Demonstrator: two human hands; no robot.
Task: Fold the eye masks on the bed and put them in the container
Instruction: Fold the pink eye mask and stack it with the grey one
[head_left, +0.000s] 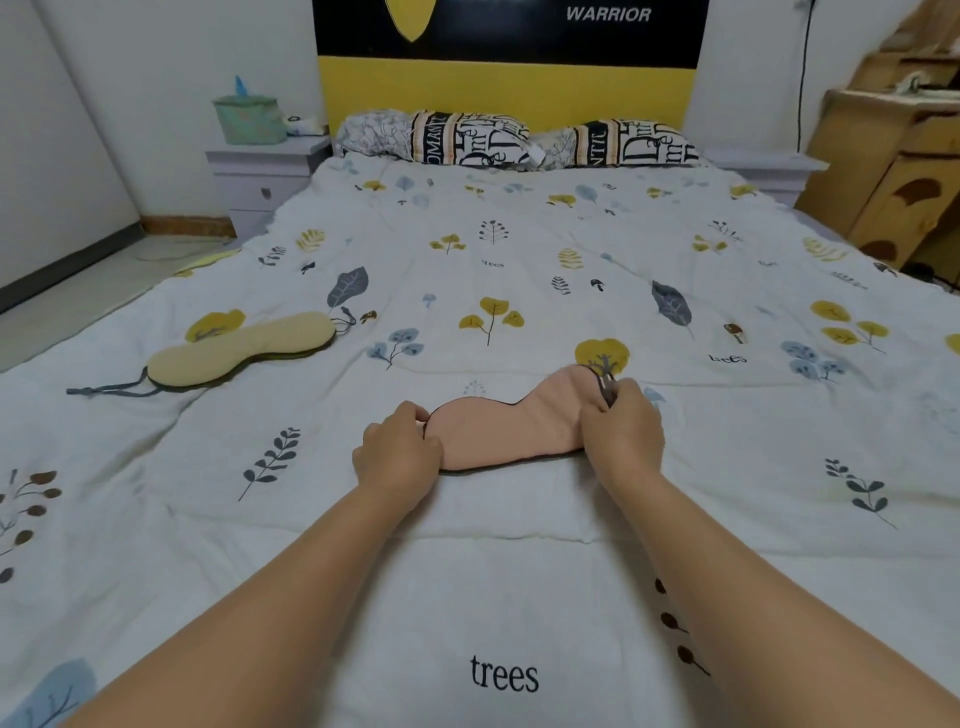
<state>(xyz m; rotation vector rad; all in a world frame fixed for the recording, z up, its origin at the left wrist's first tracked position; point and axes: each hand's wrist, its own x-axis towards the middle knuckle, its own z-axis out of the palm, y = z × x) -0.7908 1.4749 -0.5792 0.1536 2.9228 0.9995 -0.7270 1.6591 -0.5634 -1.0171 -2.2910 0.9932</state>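
A pink eye mask (511, 428) with a dark edge lies flat on the bed's patterned quilt (498, 571), straight ahead of me. My left hand (397, 457) pinches its left end. My right hand (621, 434) grips its right end together with the dark strap. A second, cream-yellow eye mask (241, 347) lies unfolded to the left, its grey strap trailing off both ends. A green fabric container (249, 118) stands on the nightstand at the far left of the bed head.
Two patterned pillows (514, 139) lean at the yellow and black headboard. A grey nightstand (265, 174) is at the far left, wooden furniture (893, 171) at the far right. Floor shows along the bed's left side.
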